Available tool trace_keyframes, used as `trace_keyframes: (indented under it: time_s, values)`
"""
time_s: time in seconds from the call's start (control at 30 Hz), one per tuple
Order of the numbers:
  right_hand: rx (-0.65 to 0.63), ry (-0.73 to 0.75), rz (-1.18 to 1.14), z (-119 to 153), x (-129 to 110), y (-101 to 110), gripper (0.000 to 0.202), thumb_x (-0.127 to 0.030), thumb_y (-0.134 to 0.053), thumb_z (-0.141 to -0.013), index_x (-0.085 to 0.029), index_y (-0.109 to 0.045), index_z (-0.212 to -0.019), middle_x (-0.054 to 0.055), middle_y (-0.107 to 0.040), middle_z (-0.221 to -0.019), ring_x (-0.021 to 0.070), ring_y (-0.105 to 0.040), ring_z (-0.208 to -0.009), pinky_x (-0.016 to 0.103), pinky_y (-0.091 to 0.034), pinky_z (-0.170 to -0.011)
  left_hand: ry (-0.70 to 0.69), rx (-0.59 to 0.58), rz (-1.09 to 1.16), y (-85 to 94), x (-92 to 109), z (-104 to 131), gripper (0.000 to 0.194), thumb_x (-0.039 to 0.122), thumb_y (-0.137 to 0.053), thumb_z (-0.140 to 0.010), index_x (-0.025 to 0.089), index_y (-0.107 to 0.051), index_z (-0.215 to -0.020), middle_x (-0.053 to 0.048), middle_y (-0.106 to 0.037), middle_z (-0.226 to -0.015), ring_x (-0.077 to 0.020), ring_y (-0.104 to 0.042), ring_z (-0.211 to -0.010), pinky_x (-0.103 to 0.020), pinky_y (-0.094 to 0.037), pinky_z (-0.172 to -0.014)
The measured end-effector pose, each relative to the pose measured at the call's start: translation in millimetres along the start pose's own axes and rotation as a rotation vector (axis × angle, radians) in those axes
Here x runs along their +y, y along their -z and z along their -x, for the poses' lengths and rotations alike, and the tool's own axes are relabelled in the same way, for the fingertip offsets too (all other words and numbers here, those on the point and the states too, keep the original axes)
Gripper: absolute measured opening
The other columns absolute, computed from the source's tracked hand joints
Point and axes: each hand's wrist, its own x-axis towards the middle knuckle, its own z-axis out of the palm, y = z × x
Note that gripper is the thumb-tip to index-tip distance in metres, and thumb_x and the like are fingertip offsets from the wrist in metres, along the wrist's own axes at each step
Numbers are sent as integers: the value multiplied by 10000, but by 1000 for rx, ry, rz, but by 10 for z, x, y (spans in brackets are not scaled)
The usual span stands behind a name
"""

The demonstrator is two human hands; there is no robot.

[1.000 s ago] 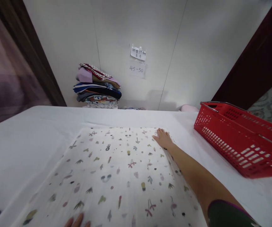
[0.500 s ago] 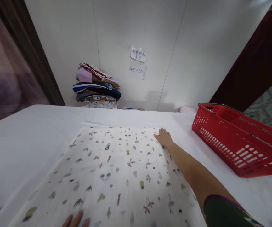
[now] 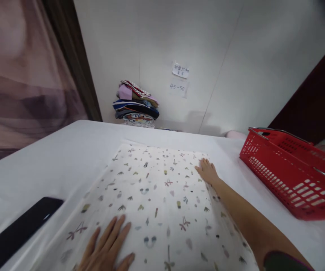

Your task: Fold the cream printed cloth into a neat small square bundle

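A white cloth (image 3: 157, 195) printed with small plants and shapes lies spread over the white-covered table, reaching down past the bottom of the view. My right hand (image 3: 208, 172) rests flat near its far right corner, fingers apart. Close to the bottom edge, left of centre, my left hand (image 3: 108, 246) lies on the cloth with its fingers spread. Neither hand grips anything.
On the right of the table (image 3: 66, 150) stands a red plastic basket (image 3: 289, 169). A black flat object (image 3: 24, 229) lies at the left. Folded fabrics (image 3: 137, 103) are stacked by the wall, under paper signs (image 3: 178, 86). A curtain hangs at the left.
The view has shifted, so the black object now shows at the left. My left hand has come further into view over the cloth. My right hand remains near the far right corner.
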Motion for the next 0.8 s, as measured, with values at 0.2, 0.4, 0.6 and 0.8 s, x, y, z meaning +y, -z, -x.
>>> trace_keyframes:
  time_s: [0.2, 0.4, 0.6, 0.8]
  values:
    - [-13, 42, -27, 726, 107, -71, 632, -516, -226, -895, -125, -322, -1382, 107, -235, -1481, 227, -155, -1368, 446, -131, -1094, 7, -10, -19, 214, 108, -53, 627, 569, -401, -824, 316, -305, -1390, -1, -318, -1446, -256, -326, -1314, -495, -232, -1082]
    - [43, 67, -14, 1459, 343, -139, 652, -535, -255, -882, -119, -337, -1377, 114, -271, -1466, 231, -171, -1364, 459, -155, -1091, 8, -22, 2, 257, 136, -61, 587, 559, -379, -842, 275, -395, -1355, -25, -354, -1432, -262, -333, -1309, -490, -240, -1072]
    - [57, 25, -76, 2135, 524, -175, 627, -515, -269, -879, -149, -332, -1385, 108, -258, -1471, 231, -194, -1359, 462, -212, -1079, 61, -81, 49, 263, 155, -80, 604, 577, -367, -833, 256, -420, -1341, -50, -368, -1423, -273, -315, -1317, -506, -232, -1067]
    - [66, 12, -115, 2604, 644, -249, 598, -493, -273, -885, -169, -336, -1384, 100, -265, -1468, 212, -196, -1358, 464, -224, -1079, 208, -150, 29, 292, 90, 44, 617, 544, -374, -817, 209, -447, -1330, -76, -357, -1428, -293, -278, -1332, -541, -165, -1071]
